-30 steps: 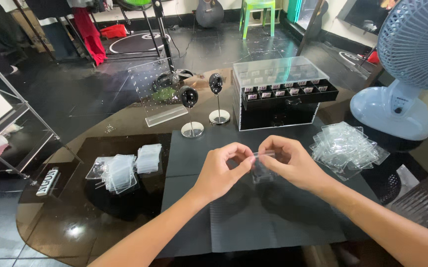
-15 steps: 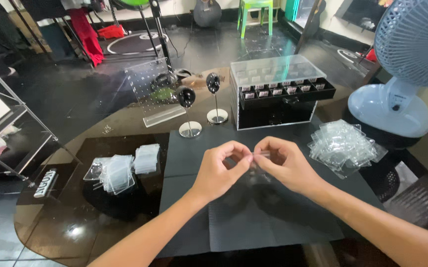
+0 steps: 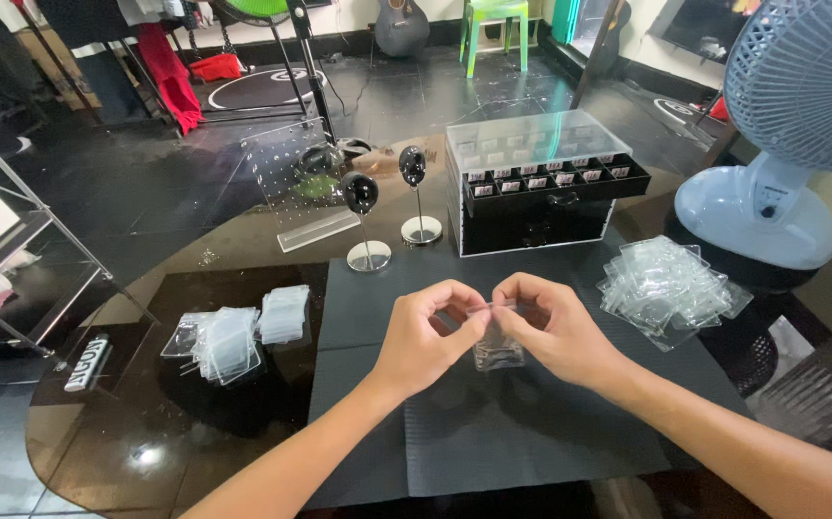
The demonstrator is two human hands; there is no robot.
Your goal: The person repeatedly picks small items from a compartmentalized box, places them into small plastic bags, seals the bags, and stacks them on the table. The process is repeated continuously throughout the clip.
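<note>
A small home craft or packing workshop is suggested by the glass bench [image 3: 147,452] laden with clear pouches [image 3: 671,288], a compartmented organiser box [image 3: 541,183], display stands [image 3: 363,216] and a desk fan [image 3: 781,125].

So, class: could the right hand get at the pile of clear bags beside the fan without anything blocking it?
Probably yes. The right hand is pinching a small clear bag together with the left hand, but only bare black mat lies between it and the pile of clear bags.

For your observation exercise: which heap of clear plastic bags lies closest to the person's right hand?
The loose heap of clear bags beside the fan base, near the right hand; the other piles lie far left.
</note>
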